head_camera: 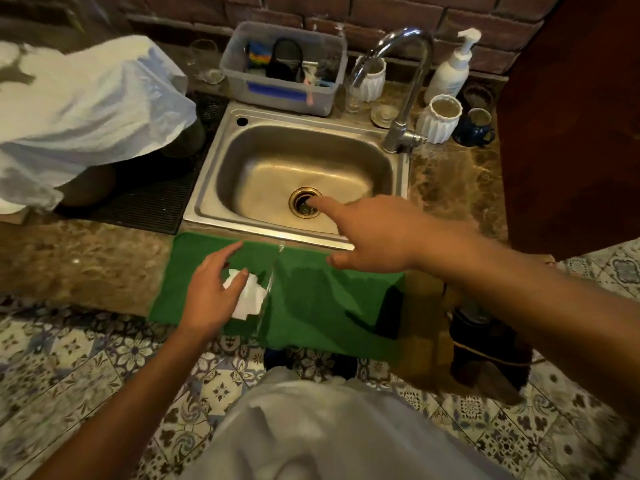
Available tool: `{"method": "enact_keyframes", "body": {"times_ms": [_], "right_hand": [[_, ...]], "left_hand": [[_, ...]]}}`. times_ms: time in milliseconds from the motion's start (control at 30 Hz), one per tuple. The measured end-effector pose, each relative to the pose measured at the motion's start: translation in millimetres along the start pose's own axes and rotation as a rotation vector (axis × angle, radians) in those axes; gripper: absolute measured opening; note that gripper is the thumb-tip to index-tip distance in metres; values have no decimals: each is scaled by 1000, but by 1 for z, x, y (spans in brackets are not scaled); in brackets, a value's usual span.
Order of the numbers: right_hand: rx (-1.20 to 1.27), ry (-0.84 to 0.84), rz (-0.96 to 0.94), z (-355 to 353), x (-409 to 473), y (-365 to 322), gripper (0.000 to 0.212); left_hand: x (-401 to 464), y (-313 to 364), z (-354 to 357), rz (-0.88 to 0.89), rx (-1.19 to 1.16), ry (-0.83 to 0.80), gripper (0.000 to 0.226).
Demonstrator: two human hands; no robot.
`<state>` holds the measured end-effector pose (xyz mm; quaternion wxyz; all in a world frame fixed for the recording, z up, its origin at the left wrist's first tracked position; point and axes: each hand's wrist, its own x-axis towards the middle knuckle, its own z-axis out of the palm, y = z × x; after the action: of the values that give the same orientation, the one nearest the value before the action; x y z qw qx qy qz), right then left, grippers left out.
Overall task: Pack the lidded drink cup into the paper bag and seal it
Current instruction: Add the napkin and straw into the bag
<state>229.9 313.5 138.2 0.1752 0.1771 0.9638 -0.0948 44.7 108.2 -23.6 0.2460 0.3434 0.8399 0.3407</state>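
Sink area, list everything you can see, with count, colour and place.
sink: one, steel, centre
tap: one, chrome, right rim
green cloth: one, counter edge
plastic tub: one, grey, behind sink
white ribbed pots: two, by tap
pump bottle: one, white, back right
blue mug: one, right
white cloth: one, left
drain mat: one, black, left
left hand: on white paper
right hand: pointing over sink

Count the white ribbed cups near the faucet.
2. One white ribbed cup stands behind the faucet, partly hidden by its spout; the other sits right of the faucet base, beside a dark blue mug.
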Motion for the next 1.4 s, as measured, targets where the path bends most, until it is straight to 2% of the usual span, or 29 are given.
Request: {"method": "enact_keyframes", "body": {"times_ms": [300, 500, 700, 833, 900, 1033, 1133, 1233, 1400], "right_hand": [[-109, -201, 20, 26, 56, -52, 84], [-111, -268, 154, 19, 51, -49, 84], [60, -340, 226, 38, 87, -70, 79], [226, -420, 301, 80, 115, -81, 75], [289, -409, 351, 104, 125, -87, 68], [430, -257, 530, 150, 136, -98, 42], [458, -245, 624, 172, 140, -108, 27], [428, -240, 674, 186, 143, -118, 25], [458, -196, 752, 196, 149, -128, 23]], "left_hand": [[28, -91, -15, -178, 47, -163, 76], [38, -108, -2, -155, 106, -207, 83], [45, -110, 10, -22, 308, -194, 78], [43, -114, 13, -49, 235, -217, 71], [41, -121, 14, -68, 174, -226, 61], [34, -127, 5, -142, -12, -240, 37], [26, -128, -4, -185, -85, -247, 19], [19, -132, -12, -214, -115, -219, 14], [22, -128, -15, -279, -107, -240, 38]]}}
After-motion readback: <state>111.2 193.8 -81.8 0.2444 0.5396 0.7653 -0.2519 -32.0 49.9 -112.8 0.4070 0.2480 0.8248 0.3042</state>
